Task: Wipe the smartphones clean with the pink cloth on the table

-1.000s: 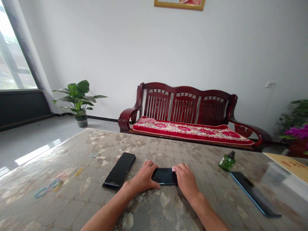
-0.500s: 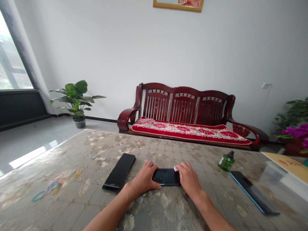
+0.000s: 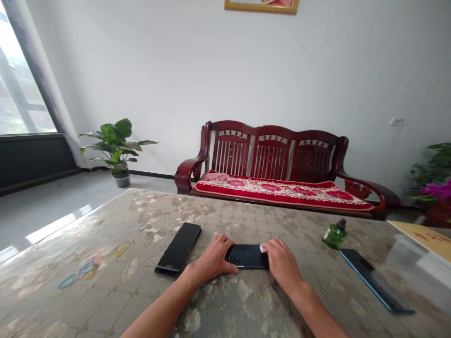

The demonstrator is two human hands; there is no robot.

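Observation:
A dark blue smartphone (image 3: pixel 248 257) lies flat on the table, its camera bump facing up near the left end. My left hand (image 3: pixel 219 256) grips that left end, thumb along the near edge and fingers at the far side. Over the right end, my right hand (image 3: pixel 281 259) is closed on a small whitish-pink piece (image 3: pixel 262 249), pressed to the phone's back; its material is too small to make out. To the left of my hands rests a black smartphone (image 3: pixel 179 247), screen up. On the right is another dark, blue-edged phone (image 3: pixel 375 280).
A green pump bottle (image 3: pixel 334 234) stands beyond the right-hand phone. At the right edge is a clear plastic box (image 3: pixel 410 263) with a yellowish card on top. Colourful bands (image 3: pixel 84 270) lie on the left of the patterned tablecloth (image 3: pixel 225 310). A wooden bench (image 3: pixel 271 150) is behind.
The whole view has shifted slightly, so everything appears a little further right. My right hand and the small whitish piece have barely moved on the phone; my left hand keeps its grip.

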